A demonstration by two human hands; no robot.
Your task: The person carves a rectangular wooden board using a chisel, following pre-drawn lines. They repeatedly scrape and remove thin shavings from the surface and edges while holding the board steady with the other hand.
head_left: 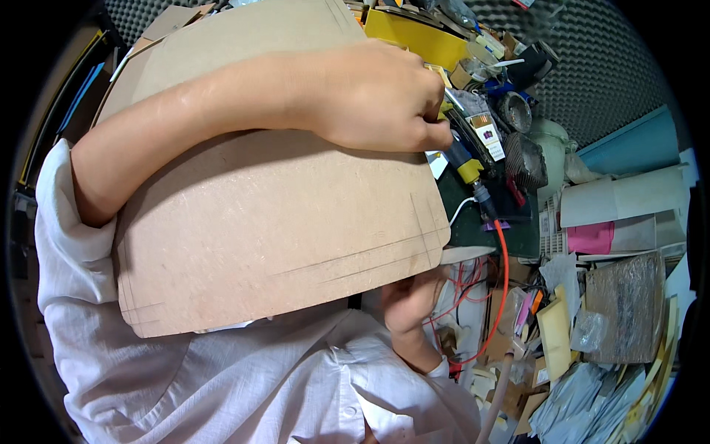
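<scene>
A large tan fibreboard sheet (296, 207) with rounded corners lies tilted before my chest. Dark pencil-like lines run along its near and right edges and cross at the corners. My left forearm reaches across the sheet from the left. The left hand (381, 96) is closed in a fist at its right edge, thumb against the curled fingers; whatever they may hold is hidden. Below the near right corner, my right hand (410, 302) grips the sheet from underneath, its fingertips partly covered by it.
Past the left fist lies a yellow and grey handheld tool (467, 166) with an orange cord (504, 281). Tools and jars crowd the dark green surface (481, 235). At the right are a plastic-wrapped block (625, 307), yellow foam (555, 340) and plastic bags (584, 403). Grey foam (592, 66) lines the wall.
</scene>
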